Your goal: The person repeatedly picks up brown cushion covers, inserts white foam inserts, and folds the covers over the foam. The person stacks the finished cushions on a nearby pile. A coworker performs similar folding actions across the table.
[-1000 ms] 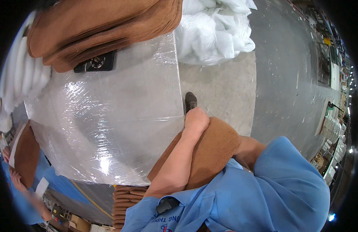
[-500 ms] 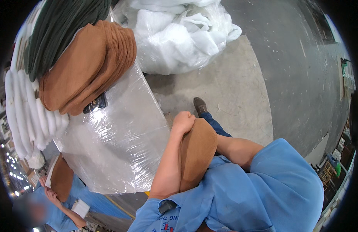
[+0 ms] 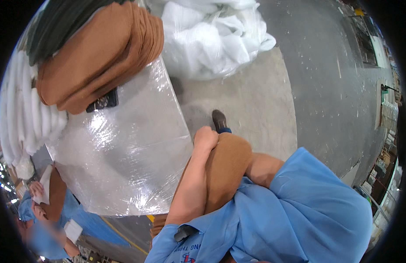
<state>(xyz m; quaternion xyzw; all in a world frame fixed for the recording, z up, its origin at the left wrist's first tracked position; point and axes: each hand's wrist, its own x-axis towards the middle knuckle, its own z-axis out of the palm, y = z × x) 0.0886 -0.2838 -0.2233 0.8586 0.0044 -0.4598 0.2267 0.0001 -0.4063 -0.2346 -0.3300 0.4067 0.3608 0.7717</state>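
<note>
A brown cushion-shaped fabric piece [image 3: 229, 166], probably a cushion cover, is held upright against the front of my body. My left hand [image 3: 206, 138] is closed on its upper left edge, with the fingers curled over. The left forearm lies along the piece's left side. My right forearm [image 3: 264, 168] passes behind the piece from the right, and the right hand is hidden there. To the left, a stack of similar brown pieces [image 3: 97, 52] lies on the film-wrapped table [image 3: 124, 149], next to dark green ones [image 3: 58, 26].
White padded pieces [image 3: 30, 109] are stacked at the far left. A dark phone-like object [image 3: 104, 101] lies beside the brown stack. A large bag of white wadding [image 3: 211, 39] stands ahead. At lower left a co-worker [image 3: 49, 219] handles a brown piece and white material.
My view has shifted, so the table stack sits higher and further left. My left hand keeps its hold on the brown piece. The co-worker's hand has moved up onto the white material.
</note>
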